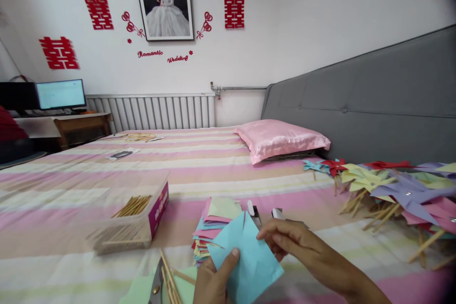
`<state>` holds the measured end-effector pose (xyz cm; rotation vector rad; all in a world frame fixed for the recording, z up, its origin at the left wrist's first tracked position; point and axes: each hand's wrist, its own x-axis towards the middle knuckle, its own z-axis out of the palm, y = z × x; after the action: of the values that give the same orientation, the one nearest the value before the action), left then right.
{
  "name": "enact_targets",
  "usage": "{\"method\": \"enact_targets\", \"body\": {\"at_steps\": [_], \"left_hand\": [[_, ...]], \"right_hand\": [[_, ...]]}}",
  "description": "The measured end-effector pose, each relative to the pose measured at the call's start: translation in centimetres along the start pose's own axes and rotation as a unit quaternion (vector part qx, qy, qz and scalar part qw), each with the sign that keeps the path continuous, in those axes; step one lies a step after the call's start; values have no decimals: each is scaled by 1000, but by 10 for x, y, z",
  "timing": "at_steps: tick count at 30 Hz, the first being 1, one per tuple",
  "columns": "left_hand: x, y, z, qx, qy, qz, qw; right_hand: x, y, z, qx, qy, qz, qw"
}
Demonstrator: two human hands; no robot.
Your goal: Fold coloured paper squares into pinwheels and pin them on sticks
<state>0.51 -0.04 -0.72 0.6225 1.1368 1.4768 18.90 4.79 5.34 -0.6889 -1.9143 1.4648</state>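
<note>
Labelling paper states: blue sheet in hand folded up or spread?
Spread: the left hand holds the blue sheet opened out, slits showing at two corners, no visible corner folded inward.

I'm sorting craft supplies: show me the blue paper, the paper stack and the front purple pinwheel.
Blue paper (pixel 252 261), head view: middle of the sheet.
Paper stack (pixel 221 209), head view: its top sheet.
Purple pinwheel (pixel 408 194), head view: its pinned centre.

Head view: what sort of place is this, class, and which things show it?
Most likely a bedroom: a broad striped bedspread lies under the work, with a padded grey headboard and a pink pillow beside it.
</note>
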Motion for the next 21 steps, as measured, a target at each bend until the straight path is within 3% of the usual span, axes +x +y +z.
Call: {"method": "enact_targets", "body": {"at_steps": [9,13,21], "left_hand": [[-13,6,11,-18,-145,-50,988],[-13,2,9,9,-148,-58,987],[-15,2,11,48,-148,-46,987]], "right_hand": [[-12,-13,-7,-81,-71,17,994],[-14,-12,-10,-83,-102,19,991],[-14,-6,-10,-89,-99,53,990]]}}
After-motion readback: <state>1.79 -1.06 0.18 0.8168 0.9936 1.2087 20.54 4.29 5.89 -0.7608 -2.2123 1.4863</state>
